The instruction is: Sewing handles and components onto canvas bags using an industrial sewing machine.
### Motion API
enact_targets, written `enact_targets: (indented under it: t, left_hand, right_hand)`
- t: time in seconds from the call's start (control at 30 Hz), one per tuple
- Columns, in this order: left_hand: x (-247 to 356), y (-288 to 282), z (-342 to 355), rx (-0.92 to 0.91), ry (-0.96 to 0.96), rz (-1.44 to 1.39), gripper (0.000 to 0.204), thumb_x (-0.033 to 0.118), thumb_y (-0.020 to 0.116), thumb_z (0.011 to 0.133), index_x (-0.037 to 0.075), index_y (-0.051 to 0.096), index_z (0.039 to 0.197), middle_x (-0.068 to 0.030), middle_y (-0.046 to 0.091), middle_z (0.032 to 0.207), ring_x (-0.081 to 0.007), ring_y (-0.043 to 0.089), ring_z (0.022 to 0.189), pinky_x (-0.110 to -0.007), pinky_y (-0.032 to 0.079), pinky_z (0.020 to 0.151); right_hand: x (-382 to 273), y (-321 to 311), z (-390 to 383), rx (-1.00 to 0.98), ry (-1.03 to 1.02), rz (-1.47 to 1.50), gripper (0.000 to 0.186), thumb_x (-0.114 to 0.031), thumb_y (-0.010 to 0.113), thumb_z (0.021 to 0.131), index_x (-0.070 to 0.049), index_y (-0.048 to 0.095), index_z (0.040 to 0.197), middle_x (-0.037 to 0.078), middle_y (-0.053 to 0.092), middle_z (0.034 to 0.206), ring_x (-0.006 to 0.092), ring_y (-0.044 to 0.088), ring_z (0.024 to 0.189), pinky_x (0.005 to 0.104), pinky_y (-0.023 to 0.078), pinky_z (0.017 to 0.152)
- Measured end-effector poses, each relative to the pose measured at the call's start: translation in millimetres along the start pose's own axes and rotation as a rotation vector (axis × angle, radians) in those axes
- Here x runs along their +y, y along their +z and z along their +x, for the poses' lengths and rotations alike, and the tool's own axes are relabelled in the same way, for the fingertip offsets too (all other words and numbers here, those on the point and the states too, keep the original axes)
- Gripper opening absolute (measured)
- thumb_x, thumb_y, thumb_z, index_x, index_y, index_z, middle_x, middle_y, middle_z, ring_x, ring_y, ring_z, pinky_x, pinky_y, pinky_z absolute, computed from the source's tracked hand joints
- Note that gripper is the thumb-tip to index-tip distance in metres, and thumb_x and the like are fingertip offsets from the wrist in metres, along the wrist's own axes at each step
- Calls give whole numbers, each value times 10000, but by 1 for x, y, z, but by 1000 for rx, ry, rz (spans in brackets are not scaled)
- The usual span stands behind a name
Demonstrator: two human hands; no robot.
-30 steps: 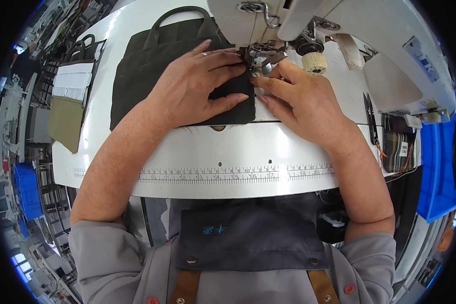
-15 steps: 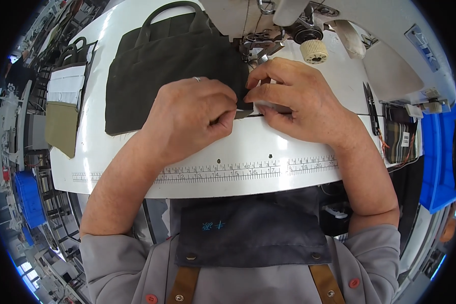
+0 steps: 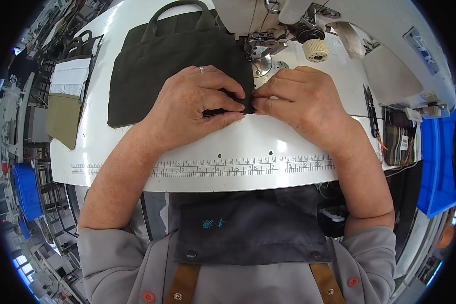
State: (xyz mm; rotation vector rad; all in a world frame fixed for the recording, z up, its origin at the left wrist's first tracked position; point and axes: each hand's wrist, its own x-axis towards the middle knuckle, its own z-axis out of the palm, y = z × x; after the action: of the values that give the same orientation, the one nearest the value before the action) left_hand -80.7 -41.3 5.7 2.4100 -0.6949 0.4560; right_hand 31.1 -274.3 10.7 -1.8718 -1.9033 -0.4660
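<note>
A dark olive fabric bag piece (image 3: 142, 76) with looped handles lies flat just left of the white sewing machine (image 3: 392, 61). My left hand (image 3: 197, 106) grips its lower edge near the right corner, fingers curled over the fabric and thumb at the edge. My right hand (image 3: 304, 99) pinches that same corner from the right; the fingertips are partly hidden. Above the hands are the presser foot assembly (image 3: 261, 45) and the exposed metal needle plate (image 3: 263, 66), both beside the fabric's right edge.
The table (image 3: 116, 172) has a printed ruler along its front. Another bag piece (image 3: 61, 116) with pale panels lies at left. Black scissors (image 3: 371, 109) and striped fabric (image 3: 394, 144) are at right. Blue bins (image 3: 433, 167) flank the table; workshop racks stand at far left.
My left hand moved down off the fabric's upper right part to its lower corner. My right hand has closed onto that corner, lower than before, away from the presser foot.
</note>
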Motion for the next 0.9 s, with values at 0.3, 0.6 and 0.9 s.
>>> enact_targets:
  t: [0.3,0.6,0.9]
  left_hand:
    - [4,1,1,29,4,77,276,127,898,705,60,779,945,-32,761,1068,-219,720,971,-357,549,821]
    - [7,4,0,216,360,554,204,79,790,702,93,740,898,-9,721,979,-182,698,859,-323,541,747]
    - [7,8,-1,176,279,441,181,87,812,709,119,744,873,26,716,935,-151,690,829,-336,509,832]
  right_hand:
    - [-9,9,3,46,6,-60,136,-138,702,724,-78,685,845,17,651,869,205,670,822,359,552,672]
    - [3,11,2,94,199,276,172,-118,792,802,-67,710,944,44,704,944,263,703,834,381,569,696]
    - [-1,7,7,94,131,140,321,-144,851,694,-98,699,973,20,682,1017,248,682,949,374,577,743]
